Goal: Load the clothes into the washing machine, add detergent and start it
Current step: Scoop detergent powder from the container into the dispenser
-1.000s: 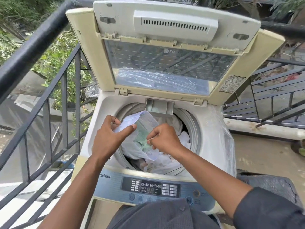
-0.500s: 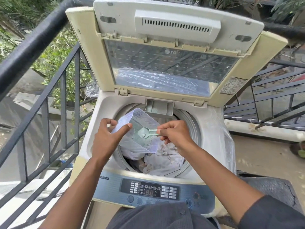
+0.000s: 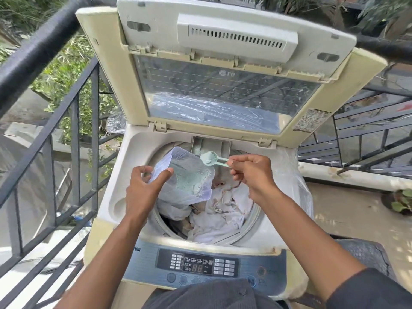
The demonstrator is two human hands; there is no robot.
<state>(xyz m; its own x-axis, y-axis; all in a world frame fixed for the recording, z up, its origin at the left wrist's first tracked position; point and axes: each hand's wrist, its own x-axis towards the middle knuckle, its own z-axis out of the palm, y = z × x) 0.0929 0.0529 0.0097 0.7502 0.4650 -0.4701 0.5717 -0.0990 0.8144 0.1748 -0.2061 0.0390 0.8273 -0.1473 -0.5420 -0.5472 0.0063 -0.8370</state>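
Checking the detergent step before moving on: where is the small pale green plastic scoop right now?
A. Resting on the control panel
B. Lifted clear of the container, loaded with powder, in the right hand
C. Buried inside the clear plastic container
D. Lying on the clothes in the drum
B: the right hand pinches the pale green plastic scoop by its handle, bowl full of powder, above the clear plastic container held by the left hand.

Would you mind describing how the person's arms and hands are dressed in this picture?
Both hands are bare: the left hand and the right hand show no gloves, rings or watch. The left forearm is uncovered all the way down. On the right arm, a dark grey sleeve is pushed up near the elbow.
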